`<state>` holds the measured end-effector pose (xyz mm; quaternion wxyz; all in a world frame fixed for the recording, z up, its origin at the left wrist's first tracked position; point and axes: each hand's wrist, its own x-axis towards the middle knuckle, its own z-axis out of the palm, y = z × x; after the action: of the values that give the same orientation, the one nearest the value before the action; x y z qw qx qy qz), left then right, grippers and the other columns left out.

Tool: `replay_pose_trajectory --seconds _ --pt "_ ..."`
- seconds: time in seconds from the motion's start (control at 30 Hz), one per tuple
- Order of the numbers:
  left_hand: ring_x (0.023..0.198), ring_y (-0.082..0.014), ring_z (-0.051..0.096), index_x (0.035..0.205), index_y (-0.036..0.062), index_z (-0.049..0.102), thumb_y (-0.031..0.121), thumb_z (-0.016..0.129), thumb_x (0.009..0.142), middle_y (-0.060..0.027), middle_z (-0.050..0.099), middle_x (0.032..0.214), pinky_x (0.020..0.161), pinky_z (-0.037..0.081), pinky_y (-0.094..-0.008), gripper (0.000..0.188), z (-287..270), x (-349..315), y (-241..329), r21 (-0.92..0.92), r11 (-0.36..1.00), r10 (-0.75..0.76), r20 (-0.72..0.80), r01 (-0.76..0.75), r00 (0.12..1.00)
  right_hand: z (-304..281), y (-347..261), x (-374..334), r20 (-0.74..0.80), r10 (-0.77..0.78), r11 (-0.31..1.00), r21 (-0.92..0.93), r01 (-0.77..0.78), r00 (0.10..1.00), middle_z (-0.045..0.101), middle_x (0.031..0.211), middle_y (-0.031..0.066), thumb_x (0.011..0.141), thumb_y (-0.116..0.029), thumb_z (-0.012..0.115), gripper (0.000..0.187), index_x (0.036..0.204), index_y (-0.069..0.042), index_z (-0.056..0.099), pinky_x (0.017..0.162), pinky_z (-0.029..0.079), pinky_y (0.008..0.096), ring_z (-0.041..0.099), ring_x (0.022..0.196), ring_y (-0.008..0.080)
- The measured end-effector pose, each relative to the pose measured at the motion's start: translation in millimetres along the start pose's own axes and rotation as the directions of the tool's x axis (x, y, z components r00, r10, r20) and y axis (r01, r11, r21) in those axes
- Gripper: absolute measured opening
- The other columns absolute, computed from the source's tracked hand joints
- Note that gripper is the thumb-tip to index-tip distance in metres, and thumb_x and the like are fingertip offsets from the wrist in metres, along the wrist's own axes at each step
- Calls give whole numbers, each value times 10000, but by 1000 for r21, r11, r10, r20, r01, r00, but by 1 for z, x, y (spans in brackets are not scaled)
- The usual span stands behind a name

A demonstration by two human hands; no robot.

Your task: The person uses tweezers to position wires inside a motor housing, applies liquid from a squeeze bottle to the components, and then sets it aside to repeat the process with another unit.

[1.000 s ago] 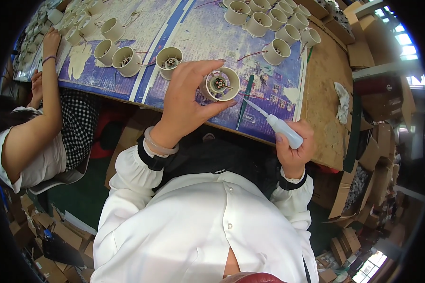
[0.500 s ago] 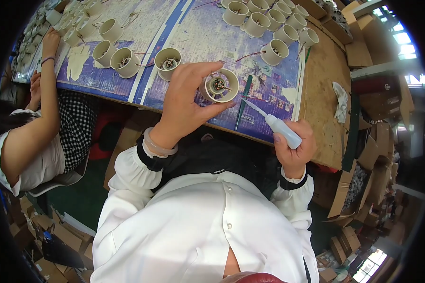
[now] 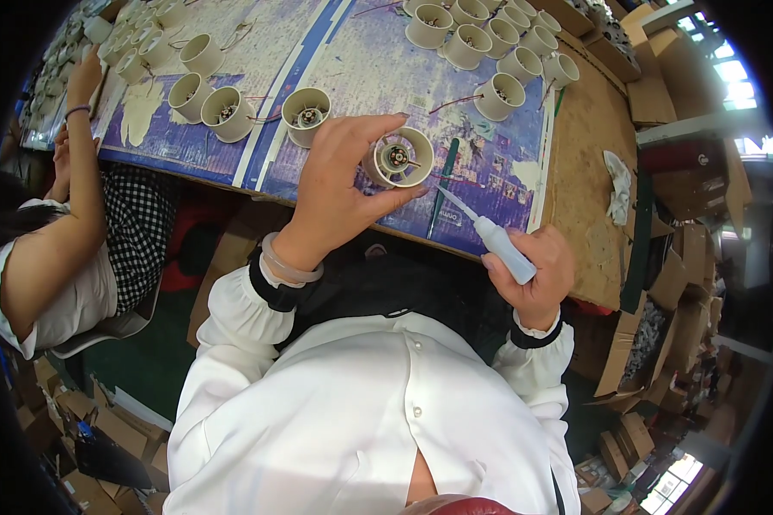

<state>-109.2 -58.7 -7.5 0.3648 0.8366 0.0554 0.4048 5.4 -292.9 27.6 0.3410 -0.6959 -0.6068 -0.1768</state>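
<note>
Between thumb and fingers, my left hand (image 3: 339, 176) grips a cream cylindrical housing (image 3: 416, 142) with a small motor-like part (image 3: 396, 158) in its middle. The housing's open end faces up toward me. My right hand (image 3: 537, 270) is closed round a small translucent squeeze bottle (image 3: 507, 250) with a long thin nozzle (image 3: 458, 203). The nozzle points up and left, its tip just right of the housing and apart from it. A dark green slim tool, perhaps tweezers (image 3: 443, 187), lies on the table beside the housing.
Similar housings (image 3: 498, 96) with wires stand in a group at the far right, and others (image 3: 227, 114) to the left. At left a co-worker's arm (image 3: 84, 172) reaches over the table. A white cloth (image 3: 617, 187) lies on the brown table edge. Open cardboard boxes (image 3: 648, 343) stand at right.
My right hand and the bottle have shifted slightly left, with the nozzle tip a little lower. My left hand keeps the housing in place. The co-worker's raised hand has moved slightly left.
</note>
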Motion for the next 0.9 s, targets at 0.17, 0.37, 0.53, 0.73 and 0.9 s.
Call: replay_pose_trajectory --seconds 0.17,0.37,0.53,0.73,0.9 --pt "979 -297 549 1186 102 592 200 869 609 -75 622 1068 846 439 -382 648 0 0 0 7 1000 11 5 -11 1000 -2 0 4 -1 -11 1000 -24 11 1000 635 809 99 736 -161 808 360 986 -42 579 500 402 318 519 555 236" --pt "983 -294 547 1186 100 591 195 867 614 -77 621 1070 846 440 -381 642 0 1 0 10 1000 11 13 -11 1000 -2 0 6 9 -30 999 -35 30 1000 629 797 88 720 -175 824 393 996 -47 576 495 406 318 522 558 234" --pt "988 -291 546 1187 100 591 192 865 618 -77 621 1073 847 442 -376 638 1 -2 3 -25 999 -31 13 31 999 -4 -3 5 26 -30 998 -58 32 999 627 794 84 712 -192 833 406 993 -51 577 495 409 317 521 558 234" --pt "1024 -264 554 1215 58 569 153 866 619 -92 597 1159 894 444 -348 672 -1 -8 1 1 999 -36 61 36 997 -4 -6 3 37 -51 996 -74 54 998 626 799 84 713 -189 832 406 996 -49 578 499 408 311 523 565 229" --pt "1031 -263 554 1220 58 564 147 864 623 -91 595 1161 902 442 -344 673 0 -7 -7 -17 998 -52 67 53 996 2 6 -9 -70 145 989 31 -143 987 620 797 86 795 -204 753 330 1013 -28 578 526 403 292 516 588 193"
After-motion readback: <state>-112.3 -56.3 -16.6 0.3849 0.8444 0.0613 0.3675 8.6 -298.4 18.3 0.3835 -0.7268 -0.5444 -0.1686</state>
